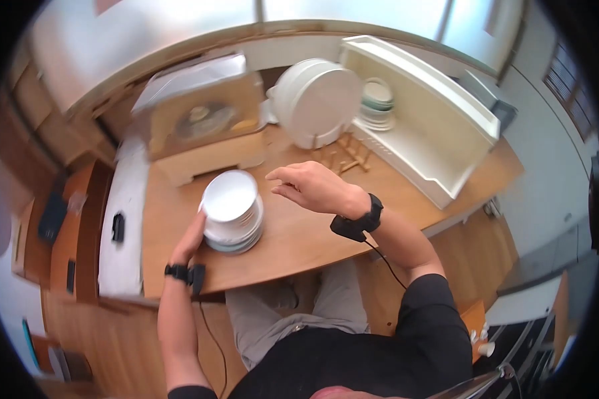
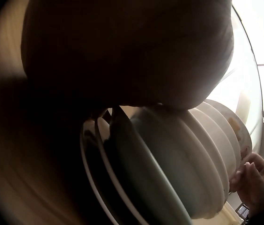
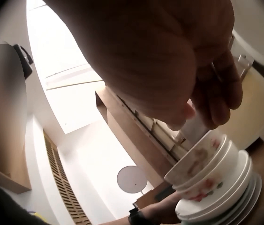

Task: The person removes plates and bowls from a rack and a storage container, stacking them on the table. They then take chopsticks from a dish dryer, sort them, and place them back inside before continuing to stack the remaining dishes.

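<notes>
A stack of white bowls [image 1: 230,195] on top of plates [image 1: 235,249] stands near the table's front edge. Floral prints show on the upper bowls [image 3: 198,164] in the right wrist view; a pale green dish [image 2: 146,171] appears lower in the stack in the left wrist view. My left hand [image 1: 192,238] rests along the stack's left side, its fingers partly hidden. To the right of the stack and above the table, my right hand [image 1: 313,185] hangs in the air with loosely bent fingers and nothing in them.
Behind the stack is a beige dish cabinet [image 1: 206,149] with a clear lid. Large white plates [image 1: 326,103] stand upright by a wooden rack [image 1: 346,156]. At the right, a cream open-fronted case [image 1: 432,113] holds small stacked dishes [image 1: 377,110].
</notes>
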The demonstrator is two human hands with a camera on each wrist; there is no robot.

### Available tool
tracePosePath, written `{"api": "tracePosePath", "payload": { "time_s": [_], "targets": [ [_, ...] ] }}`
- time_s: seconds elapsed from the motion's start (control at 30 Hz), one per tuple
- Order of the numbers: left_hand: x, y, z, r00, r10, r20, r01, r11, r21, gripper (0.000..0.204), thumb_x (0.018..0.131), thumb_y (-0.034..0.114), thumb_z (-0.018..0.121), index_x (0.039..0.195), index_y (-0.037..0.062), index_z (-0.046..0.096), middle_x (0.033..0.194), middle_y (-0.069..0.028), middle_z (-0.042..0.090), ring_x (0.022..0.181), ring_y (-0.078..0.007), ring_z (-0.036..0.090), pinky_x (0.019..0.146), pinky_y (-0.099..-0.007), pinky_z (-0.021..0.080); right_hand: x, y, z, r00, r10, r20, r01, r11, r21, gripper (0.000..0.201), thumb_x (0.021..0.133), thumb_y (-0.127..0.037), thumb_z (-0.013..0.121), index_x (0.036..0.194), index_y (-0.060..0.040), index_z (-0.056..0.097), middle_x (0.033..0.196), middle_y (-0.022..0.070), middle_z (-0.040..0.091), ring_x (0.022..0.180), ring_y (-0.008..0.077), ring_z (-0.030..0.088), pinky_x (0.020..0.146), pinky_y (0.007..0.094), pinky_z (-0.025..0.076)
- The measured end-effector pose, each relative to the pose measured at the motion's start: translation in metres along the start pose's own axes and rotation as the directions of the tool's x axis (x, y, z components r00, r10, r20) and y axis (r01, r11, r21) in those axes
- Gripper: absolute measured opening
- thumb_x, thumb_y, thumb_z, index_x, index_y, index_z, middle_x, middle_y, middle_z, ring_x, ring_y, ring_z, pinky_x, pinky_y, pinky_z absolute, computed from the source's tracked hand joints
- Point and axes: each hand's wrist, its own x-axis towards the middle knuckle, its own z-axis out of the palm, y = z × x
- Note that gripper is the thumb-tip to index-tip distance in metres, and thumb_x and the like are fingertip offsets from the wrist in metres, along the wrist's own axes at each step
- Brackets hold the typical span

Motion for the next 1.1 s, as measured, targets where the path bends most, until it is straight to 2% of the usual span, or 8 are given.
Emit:
{"api": "tracePosePath", "payload": {
  "time_s": [0.13, 0.37, 0.47, 0.5, 0.73, 0.83, 0.93, 1.1],
  "targets": [
    [0.007, -0.034, -0.02, 0.993, -0.093, -0.067, 0.095, 0.995, 0.041, 0.074, 0.105, 0.056, 0.03, 0.153, -0.0014, 0.03, 0.155, -0.0108, 0.036, 0.142, -0.0211, 0.032, 0.119, -0.0327, 0.024, -0.035, 0.064, -0.066, 0.892, 0.394, -0.223, -0.401, 0.916, 0.016, 0.022, 0.091, -0.023, 0.064, 0.097, -0.002, 0.07, 0.088, 0.0207, 0.07, 0.085, 0.0364, 0.068, 0.076, 0.043, 0.054],
    [-0.002, -0.016, -0.012, 0.998, -0.065, -0.003, 0.064, 0.997, -0.046, 0.072, 0.106, 0.055, 0.029, 0.152, 0.0, 0.03, 0.154, -0.0106, 0.038, 0.14, -0.0216, 0.036, 0.118, -0.0354, 0.026, -0.095, 0.251, -0.128, 0.643, 0.529, -0.553, -0.735, 0.629, -0.252, 0.023, 0.094, -0.02, 0.059, 0.105, -0.001, 0.064, 0.096, 0.0269, 0.068, 0.093, 0.0444, 0.065, 0.081, 0.0507, 0.052],
    [0.001, -0.03, -0.022, 0.996, -0.082, 0.032, 0.085, 0.985, -0.148, 0.07, 0.106, 0.053, 0.03, 0.152, 0.0008, 0.032, 0.152, -0.0105, 0.041, 0.138, -0.0222, 0.039, 0.117, -0.0364, 0.029, -0.085, 0.291, -0.141, 0.594, 0.632, -0.497, -0.793, 0.565, -0.229, 0.032, 0.095, -0.017, 0.058, 0.122, 0.0004, 0.057, 0.103, 0.0297, 0.066, 0.1, 0.0449, 0.064, 0.087, 0.0505, 0.05],
    [0.001, -0.033, -0.025, 0.994, -0.111, 0.015, 0.112, 0.984, -0.141, 0.07, 0.106, 0.054, 0.032, 0.151, 0.001, 0.033, 0.152, -0.0105, 0.042, 0.138, -0.0224, 0.04, 0.117, -0.0366, 0.029, -0.08, 0.304, -0.14, 0.6, 0.589, -0.541, -0.775, 0.597, -0.209, 0.022, 0.096, -0.019, 0.056, 0.104, 0.0006, 0.059, 0.1, 0.029, 0.067, 0.097, 0.047, 0.064, 0.084, 0.053, 0.051],
    [-0.002, -0.022, -0.018, 0.982, -0.175, -0.065, 0.173, 0.984, -0.038, 0.068, 0.103, 0.053, 0.04, 0.148, 0.0014, 0.039, 0.147, -0.0112, 0.048, 0.135, -0.0231, 0.044, 0.114, -0.0384, 0.034, -0.043, 0.344, -0.147, 0.59, 0.7, -0.402, -0.798, 0.431, -0.421, 0.024, 0.091, -0.008, 0.05, 0.107, 0.0005, 0.067, 0.111, 0.0237, 0.069, 0.104, 0.0385, 0.067, 0.088, 0.0463, 0.055],
    [-0.001, -0.025, -0.018, 0.98, -0.188, -0.069, 0.184, 0.981, -0.058, 0.066, 0.104, 0.052, 0.04, 0.147, 0.0014, 0.041, 0.144, -0.0111, 0.051, 0.133, -0.0229, 0.047, 0.113, -0.0385, 0.036, -0.04, 0.349, -0.146, 0.451, 0.822, -0.347, -0.868, 0.313, -0.386, 0.028, 0.091, -0.008, 0.049, 0.108, 0.0007, 0.07, 0.117, 0.0226, 0.068, 0.108, 0.0352, 0.067, 0.09, 0.0433, 0.055],
    [-0.004, -0.022, -0.018, 0.973, -0.212, -0.088, 0.208, 0.977, -0.053, 0.064, 0.104, 0.05, 0.04, 0.146, 0.0013, 0.043, 0.143, -0.011, 0.052, 0.131, -0.0223, 0.049, 0.111, -0.0382, 0.037, -0.042, 0.351, -0.153, 0.446, 0.839, -0.313, -0.875, 0.335, -0.348, 0.024, 0.087, -0.001, 0.055, 0.105, 0.0037, 0.071, 0.117, 0.0261, 0.066, 0.109, 0.0386, 0.065, 0.091, 0.0437, 0.054],
    [-0.006, -0.019, -0.017, 0.953, -0.287, -0.096, 0.284, 0.958, -0.038, 0.064, 0.105, 0.049, 0.035, 0.143, -0.0012, 0.046, 0.139, -0.0117, 0.053, 0.126, -0.0207, 0.049, 0.107, -0.0342, 0.038, -0.047, 0.329, -0.171, 0.469, 0.851, -0.237, -0.87, 0.399, -0.29, 0.03, 0.086, -0.022, 0.073, 0.099, 0.0044, 0.069, 0.099, 0.0221, 0.071, 0.089, 0.0339, 0.07, 0.081, 0.0416, 0.055]
  ]
}}
